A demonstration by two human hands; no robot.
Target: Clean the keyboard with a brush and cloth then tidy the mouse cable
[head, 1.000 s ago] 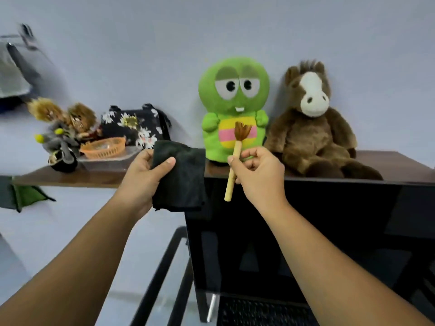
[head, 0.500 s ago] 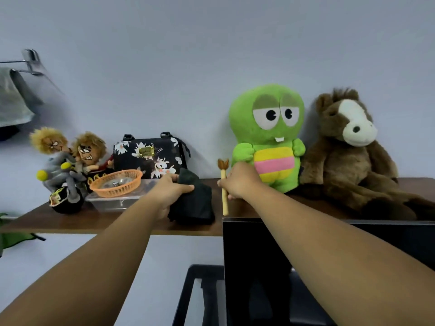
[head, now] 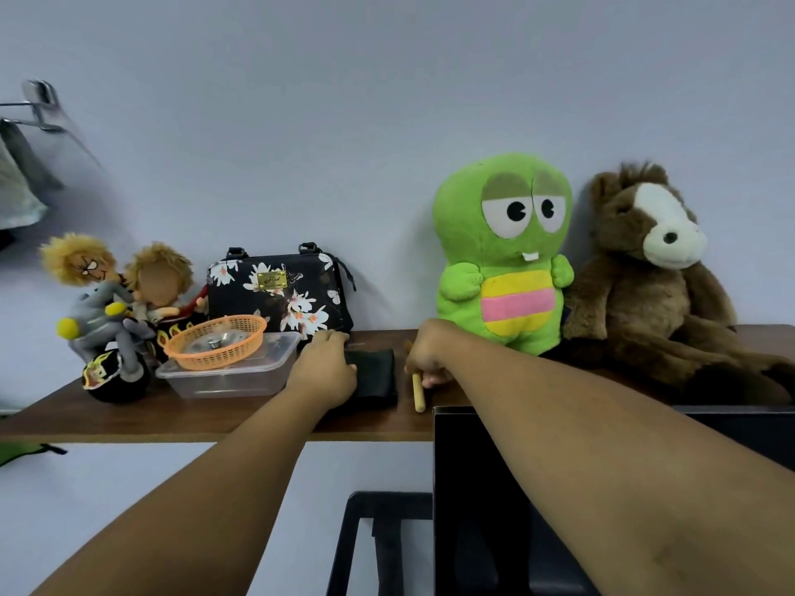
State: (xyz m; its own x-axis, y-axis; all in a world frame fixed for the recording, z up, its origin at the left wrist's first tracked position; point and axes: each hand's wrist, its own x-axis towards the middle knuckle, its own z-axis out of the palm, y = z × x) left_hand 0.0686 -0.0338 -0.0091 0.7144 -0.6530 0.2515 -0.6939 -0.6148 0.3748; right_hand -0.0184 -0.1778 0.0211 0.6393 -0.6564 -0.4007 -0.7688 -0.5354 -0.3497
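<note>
Both arms reached up to a wooden shelf (head: 129, 417) fixed to the wall. The left hand (head: 323, 372) rested on a folded black cloth (head: 375, 378) that lay flat on the shelf near its front edge; the fingers curled over the cloth's left side, so the hand appeared to be gripping it. Just to the right of the cloth, the right hand (head: 426, 352) held a wooden-handled brush (head: 417, 391) against the shelf, its fingers wrapped round the upper part. The handle's end pointed toward the front edge, and the bristles were hidden behind the hand.

Left of the cloth stood a clear plastic container (head: 228, 376) with an orange basket (head: 215, 339) sitting on top of it. Behind these, against the wall, stood a black floral bag (head: 277, 290). Toward the left end of the shelf were two small dolls (head: 107, 303) with shaggy yellow hair. Toward the right end sat a green plush toy (head: 503, 251) and, touching its side, a brown plush horse (head: 645, 268). A dark monitor (head: 473, 488) rose below the right forearm, covering part of the shelf's front edge.
</note>
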